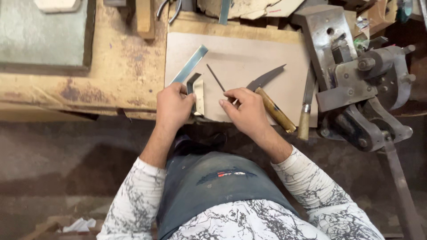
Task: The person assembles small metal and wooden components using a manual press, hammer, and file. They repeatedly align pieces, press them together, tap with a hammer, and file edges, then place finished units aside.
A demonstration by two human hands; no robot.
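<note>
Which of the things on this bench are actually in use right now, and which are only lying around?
In use:
left hand on the small bent metal strip
right hand holding the thin dark rod
flat board under both

Lying about:
long metal strip
curved knife with wooden handle
second wooden-handled tool
bench vise

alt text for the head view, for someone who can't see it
Seen from above, a person's left hand steadies a bent metal piece on a board while the right hand holds a thin dark rod. A curved knife and a bench vise sit to the right.
</note>
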